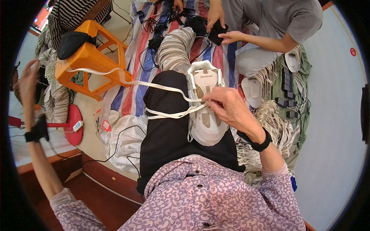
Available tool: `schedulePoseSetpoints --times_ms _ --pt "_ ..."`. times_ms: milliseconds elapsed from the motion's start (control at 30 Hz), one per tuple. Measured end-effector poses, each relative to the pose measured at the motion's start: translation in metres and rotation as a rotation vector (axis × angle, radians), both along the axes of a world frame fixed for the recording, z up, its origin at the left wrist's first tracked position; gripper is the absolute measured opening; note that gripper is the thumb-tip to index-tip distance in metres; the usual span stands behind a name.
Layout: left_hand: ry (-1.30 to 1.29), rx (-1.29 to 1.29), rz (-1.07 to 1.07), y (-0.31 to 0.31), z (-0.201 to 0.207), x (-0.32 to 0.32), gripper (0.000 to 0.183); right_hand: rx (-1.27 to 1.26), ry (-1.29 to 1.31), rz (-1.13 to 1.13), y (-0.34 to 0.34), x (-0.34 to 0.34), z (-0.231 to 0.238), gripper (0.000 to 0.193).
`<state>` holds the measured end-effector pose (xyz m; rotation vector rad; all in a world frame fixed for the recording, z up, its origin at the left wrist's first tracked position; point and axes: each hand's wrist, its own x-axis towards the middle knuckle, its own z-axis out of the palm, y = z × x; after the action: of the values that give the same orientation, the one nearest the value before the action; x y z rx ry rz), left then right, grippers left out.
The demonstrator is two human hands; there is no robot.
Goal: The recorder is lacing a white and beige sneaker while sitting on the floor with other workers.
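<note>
A white and beige sneaker (209, 127) rests on my lap over black trousers, its toe toward me. My right hand (231, 107) is closed at its lacing, thumb and fingers pinching the flat white shoelace (165, 87). One length of that lace runs left through the air, past the orange stool, toward my left hand (29, 82). My left arm is stretched far out to the left; its fingers are smeared by motion but seem closed on the lace's end. Another loop of lace hangs across my thigh, left of the shoe.
An orange plastic stool (86, 65) with a black pouch (75, 44) stands at left. Stacked shoe parts (175, 50) lie ahead on a striped sheet (131, 96). Another person (269, 23) crouches at far right, holding a black device. Bundled laces (271, 119) lie at right.
</note>
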<state>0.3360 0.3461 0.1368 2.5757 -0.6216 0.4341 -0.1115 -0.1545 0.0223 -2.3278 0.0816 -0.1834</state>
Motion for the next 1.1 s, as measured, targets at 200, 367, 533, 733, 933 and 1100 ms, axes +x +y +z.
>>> schedulePoseSetpoints --times_ms 200,367,533,733,933,1100 --pt "0.579 0.013 -0.589 -0.299 -0.072 -0.298 0.02 0.001 -0.04 -0.025 -0.005 0.001 -0.014 0.013" --pt "0.579 0.061 -0.679 -0.32 -0.118 -0.343 0.024 0.177 0.174 -0.007 -0.013 0.003 0.0 0.017" --pt "0.541 0.015 -0.675 -0.328 -0.131 -0.343 0.02 0.052 0.065 -0.011 -0.004 0.009 -0.011 0.01" --pt "0.615 -0.008 -0.616 -0.333 -0.132 -0.345 0.016 0.011 -0.013 -0.364 -0.015 0.016 -0.005 0.008" --pt "0.541 0.019 -0.591 -0.339 -0.138 -0.345 0.014 -0.064 -0.127 0.066 -0.007 0.01 -0.015 0.012" --pt "0.514 0.04 -0.57 -0.341 -0.14 -0.344 0.013 -0.103 0.175 0.244 -0.02 0.029 -0.018 0.012"
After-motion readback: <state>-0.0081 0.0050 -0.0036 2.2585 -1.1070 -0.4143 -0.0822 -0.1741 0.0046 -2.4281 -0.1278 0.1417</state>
